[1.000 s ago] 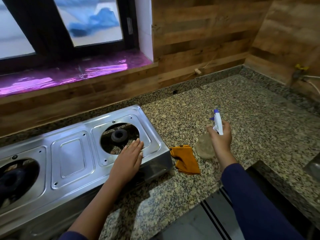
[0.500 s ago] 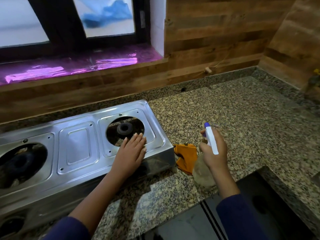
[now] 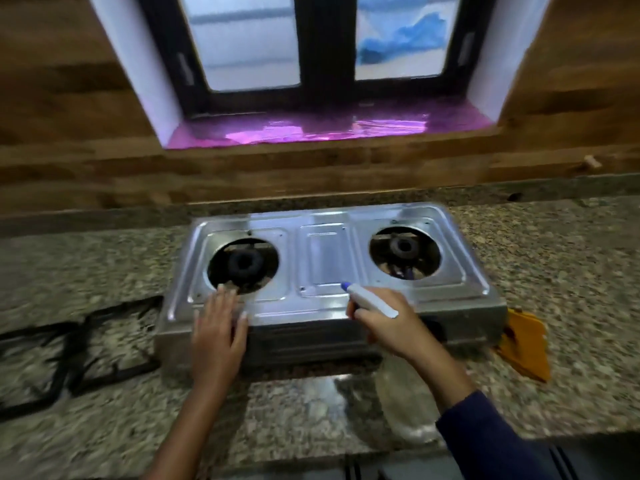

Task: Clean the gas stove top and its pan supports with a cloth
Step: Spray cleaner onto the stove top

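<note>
Head view is showing the stainless-steel two-burner gas stove (image 3: 325,258) sitting on the speckled granite table (image 3: 554,265), close to the far wood-panelled wall. Its long axis is running left to right, parallel to that wall, with its front face looking toward the near edge. Both burner wells are standing bare, since the black wire pan supports (image 3: 69,351) are lying off the stove on the table just to its left, which is leaving the metal top free for wetting and wiping. The orange cloth (image 3: 526,344) is lying crumpled on the table just beside the stove's near right corner, held by neither hand.

The left hand (image 3: 218,330) is resting flat with straight fingers on the near left edge of the stove, fingertips reaching the rim of the left well, probably steadying the light body. The right hand (image 3: 388,323) is gripping a clear spray bottle (image 3: 375,304) by its white head. The bottle's blue nozzle (image 3: 345,286) is pointing far and left, over the stove's middle panel. Judging by this aim, spraying is coming before wiping.
</note>
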### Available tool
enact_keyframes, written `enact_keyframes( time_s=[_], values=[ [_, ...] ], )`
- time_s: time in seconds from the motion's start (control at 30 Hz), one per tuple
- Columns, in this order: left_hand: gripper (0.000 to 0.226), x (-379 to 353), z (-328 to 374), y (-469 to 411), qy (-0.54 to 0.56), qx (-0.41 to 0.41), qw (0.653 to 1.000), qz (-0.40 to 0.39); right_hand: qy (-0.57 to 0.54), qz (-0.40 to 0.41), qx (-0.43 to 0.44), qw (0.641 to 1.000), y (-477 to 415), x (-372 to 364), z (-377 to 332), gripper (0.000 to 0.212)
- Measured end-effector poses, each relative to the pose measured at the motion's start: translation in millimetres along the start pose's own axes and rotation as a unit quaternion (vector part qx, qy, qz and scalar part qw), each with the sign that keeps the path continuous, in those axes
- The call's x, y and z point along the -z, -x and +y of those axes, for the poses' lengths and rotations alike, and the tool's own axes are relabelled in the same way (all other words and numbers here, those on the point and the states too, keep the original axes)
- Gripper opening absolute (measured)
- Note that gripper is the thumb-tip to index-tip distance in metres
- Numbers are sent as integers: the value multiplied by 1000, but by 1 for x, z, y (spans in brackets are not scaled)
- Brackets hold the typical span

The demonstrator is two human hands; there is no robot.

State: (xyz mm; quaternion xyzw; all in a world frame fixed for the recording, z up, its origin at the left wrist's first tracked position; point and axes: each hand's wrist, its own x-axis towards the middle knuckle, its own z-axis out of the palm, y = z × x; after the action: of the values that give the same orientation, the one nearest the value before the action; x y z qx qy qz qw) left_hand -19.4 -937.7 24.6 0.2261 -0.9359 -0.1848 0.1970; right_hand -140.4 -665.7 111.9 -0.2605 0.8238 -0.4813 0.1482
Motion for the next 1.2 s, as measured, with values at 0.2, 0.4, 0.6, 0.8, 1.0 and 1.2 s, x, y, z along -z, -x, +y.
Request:
enact_keyframes(
  time_s=[0.2, 0.4, 0.6, 0.8, 1.0, 1.2],
  values=[
    [68, 32, -86, -11, -27, 77, 996, -23, 44, -85, -24, 995, -26, -118, -52, 11],
    [77, 39, -111, -15, -65, 39, 995, -66, 36, -188, -45, 980, -23, -174, -89, 9],
    [82, 40, -118, -21, -60, 11, 996, -60, -39, -182, -98, 978, -15, -208, -104, 8],
    [80, 39, -125, -30, -50, -16, 997, -60, -33, -112, -114, 987, -12, -213, -108, 10],
    [72, 30, -131, -30, -5, -19, 999, -40, -63, 10, -106, 992, -31, -212, -109, 10],
    [68, 29, -131, -29, 2, -23, 999, -31, -87, 26, -110, 990, -44, -202, -116, 3]
  ],
)
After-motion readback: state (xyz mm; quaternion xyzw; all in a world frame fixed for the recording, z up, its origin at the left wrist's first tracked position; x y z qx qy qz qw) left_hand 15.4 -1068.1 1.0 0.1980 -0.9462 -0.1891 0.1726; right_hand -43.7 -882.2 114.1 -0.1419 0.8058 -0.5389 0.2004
